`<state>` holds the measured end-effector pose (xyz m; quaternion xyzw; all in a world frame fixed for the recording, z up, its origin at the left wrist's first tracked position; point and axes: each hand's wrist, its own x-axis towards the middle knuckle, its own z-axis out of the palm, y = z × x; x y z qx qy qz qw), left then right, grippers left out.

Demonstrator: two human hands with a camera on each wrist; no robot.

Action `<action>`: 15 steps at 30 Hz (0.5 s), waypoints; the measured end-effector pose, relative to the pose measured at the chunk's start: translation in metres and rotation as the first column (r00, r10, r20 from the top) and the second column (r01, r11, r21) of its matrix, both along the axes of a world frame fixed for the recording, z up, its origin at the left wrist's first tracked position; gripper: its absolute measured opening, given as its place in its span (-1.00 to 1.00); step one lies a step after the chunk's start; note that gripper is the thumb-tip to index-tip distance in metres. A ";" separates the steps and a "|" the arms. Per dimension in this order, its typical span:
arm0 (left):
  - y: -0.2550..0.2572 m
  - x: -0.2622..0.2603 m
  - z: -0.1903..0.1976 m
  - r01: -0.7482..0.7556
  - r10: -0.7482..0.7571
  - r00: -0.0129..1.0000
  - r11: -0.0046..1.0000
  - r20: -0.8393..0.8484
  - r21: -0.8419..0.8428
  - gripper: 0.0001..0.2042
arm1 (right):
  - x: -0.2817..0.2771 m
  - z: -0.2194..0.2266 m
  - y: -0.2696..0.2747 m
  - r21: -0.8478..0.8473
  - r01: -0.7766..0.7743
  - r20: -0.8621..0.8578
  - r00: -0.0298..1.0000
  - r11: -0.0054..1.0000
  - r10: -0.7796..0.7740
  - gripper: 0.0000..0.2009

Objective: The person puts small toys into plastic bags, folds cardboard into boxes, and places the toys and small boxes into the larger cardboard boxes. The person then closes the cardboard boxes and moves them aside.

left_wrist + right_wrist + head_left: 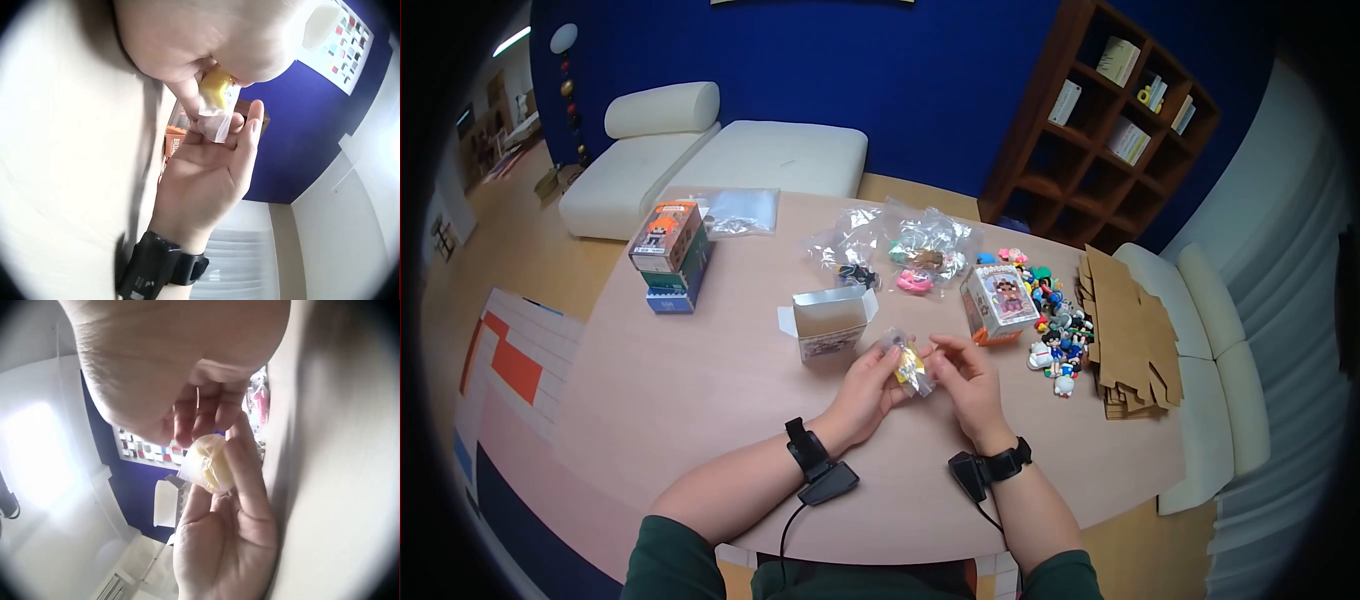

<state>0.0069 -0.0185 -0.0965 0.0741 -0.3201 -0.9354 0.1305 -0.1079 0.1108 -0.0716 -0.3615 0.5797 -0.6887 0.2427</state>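
A small clear plastic bag (913, 376) with a yellow figure inside is held up over the table. My left hand (866, 394) pinches the bag between thumb and fingers. The yellow figure (216, 86) shows through the plastic in the left wrist view. Close beside the bag's other end is my right hand (968, 386), its fingers loosely bent and the fingertips right at the plastic. Just beyond my left hand stands an opened small carton (832, 330), its flaps spread.
Several bagged figures (915, 282) lie farther back. A character box (1002, 303) stands to the right, beside a pile of loose figurines (1055, 340) and flattened brown cardboard (1130, 335). Stacked boxes (670, 255) and clear bags (740, 212) are on the left.
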 end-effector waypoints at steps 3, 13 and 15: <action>0.002 -0.001 -0.005 -0.061 0.061 0.998 0.998 -0.008 -0.009 -0.57 | -0.002 0.005 -0.002 0.253 0.043 -0.124 0.992 0.967 -0.012 -0.78; 0.012 0.000 -0.008 -0.071 0.056 0.997 0.870 -0.045 -0.488 -0.41 | -0.034 -0.015 -0.004 0.052 -0.321 0.375 0.884 0.946 0.279 -0.71; 0.019 0.005 0.000 -0.125 0.132 0.991 0.823 -0.028 -0.554 -0.31 | -0.045 -0.013 -0.002 -0.043 -0.288 0.459 0.845 0.957 0.275 -0.70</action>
